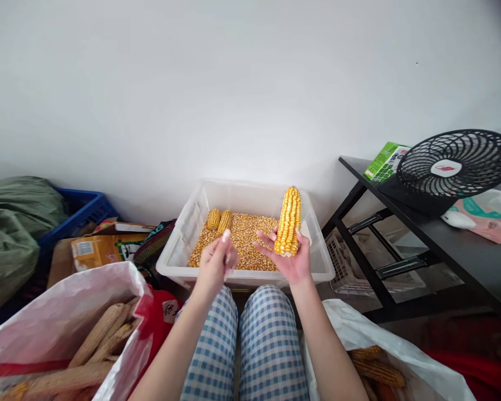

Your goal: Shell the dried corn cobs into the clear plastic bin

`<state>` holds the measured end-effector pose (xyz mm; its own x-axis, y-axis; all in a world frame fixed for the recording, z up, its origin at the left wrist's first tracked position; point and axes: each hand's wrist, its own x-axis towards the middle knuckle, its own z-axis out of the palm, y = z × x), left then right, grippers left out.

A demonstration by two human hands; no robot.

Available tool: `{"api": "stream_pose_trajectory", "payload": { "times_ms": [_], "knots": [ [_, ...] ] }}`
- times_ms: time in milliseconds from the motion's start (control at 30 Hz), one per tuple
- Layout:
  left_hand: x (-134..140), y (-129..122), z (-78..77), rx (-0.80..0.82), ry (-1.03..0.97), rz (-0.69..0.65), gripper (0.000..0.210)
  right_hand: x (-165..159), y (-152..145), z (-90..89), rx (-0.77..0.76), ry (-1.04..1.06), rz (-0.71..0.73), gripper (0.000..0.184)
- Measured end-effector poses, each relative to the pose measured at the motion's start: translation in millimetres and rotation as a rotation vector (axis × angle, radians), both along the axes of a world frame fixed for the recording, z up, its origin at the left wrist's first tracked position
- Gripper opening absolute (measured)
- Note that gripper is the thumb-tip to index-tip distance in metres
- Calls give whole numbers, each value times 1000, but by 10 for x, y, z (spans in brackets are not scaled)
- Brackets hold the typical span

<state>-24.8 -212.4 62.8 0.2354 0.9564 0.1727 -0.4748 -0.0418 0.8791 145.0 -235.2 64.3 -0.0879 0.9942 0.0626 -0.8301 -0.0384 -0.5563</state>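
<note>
An ear of corn [290,220], full of yellow kernels, stands nearly upright in my right hand [294,264]. My thumb and fingers hold it near its lower end, with some fingers spread to the left. My left hand [217,257] is to the left of it, apart from the ear, its fingers curled and the thumb pointing up. Whatever those fingers hold, if anything, is hidden. Both hands are over the front part of a clear plastic bin [179,245]. Loose corn kernels [246,239] cover its bottom, and two shorter ears [219,220] lie on them at the left.
At the lower left an open sack [121,278] holds stripped cobs [104,334]. Another white sack [350,317] at the lower right contains ears of corn [378,370]. A black table [463,250] on the right carries a fan [455,164] and a green box [386,161]. A blue crate [83,206] stands left.
</note>
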Motion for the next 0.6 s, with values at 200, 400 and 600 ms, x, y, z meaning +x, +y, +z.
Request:
{"api": "stream_pose_trajectory", "payload": {
  "times_ms": [200, 400, 600],
  "knots": [
    [-426, 282, 385, 94, -188, 253, 35, 63, -137, -192, 6, -175, 71, 31],
    [-91, 409, 217, 78, 180, 156, 38, -75, -246, -439, 121, -125, 272, 42],
    [357, 369, 71, 103, 303, 78, 44, -255, -309, -534, 34, -208, 356, 42]
  ]
}}
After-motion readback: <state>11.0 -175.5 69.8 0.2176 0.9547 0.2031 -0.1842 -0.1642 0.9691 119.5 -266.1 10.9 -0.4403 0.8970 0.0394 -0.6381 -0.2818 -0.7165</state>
